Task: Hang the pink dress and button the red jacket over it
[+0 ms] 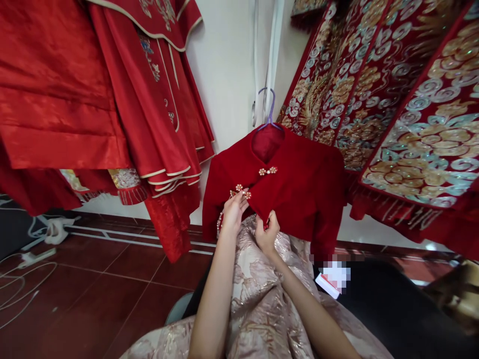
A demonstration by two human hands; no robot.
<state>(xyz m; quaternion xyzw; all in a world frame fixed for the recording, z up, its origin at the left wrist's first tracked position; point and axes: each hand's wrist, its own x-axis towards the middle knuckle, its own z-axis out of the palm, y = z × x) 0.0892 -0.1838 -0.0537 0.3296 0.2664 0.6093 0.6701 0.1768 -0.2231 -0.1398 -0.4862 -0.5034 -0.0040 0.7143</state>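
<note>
In front of me a dark red velvet jacket (pixel 295 189) hangs from a purple hanger (pixel 271 107). A jewelled flower clasp (pixel 268 171) sits fastened below its neckline. My left hand (pixel 234 210) is closed on the jacket's front edge, beside a second flower clasp (pixel 238 188). Lower and to the right, the fingers of my right hand (pixel 268 233) pinch the lower corner of the front panel. Beaded trim (pixel 219 222) shows at the jacket's left side. Shiny pale pink patterned fabric (pixel 258 279) spreads under my forearms and over my lap.
Red garments (pixel 149 109) hang on the left, and heavily embroidered red garments (pixel 419 114) with fringes on the right. White cables (pixel 26 279) and a power strip (pixel 37 257) lie on the tiled floor (pixel 123 299). A white-and-red object (pixel 329 284), partly blurred, rests on a black surface (pixel 389 304).
</note>
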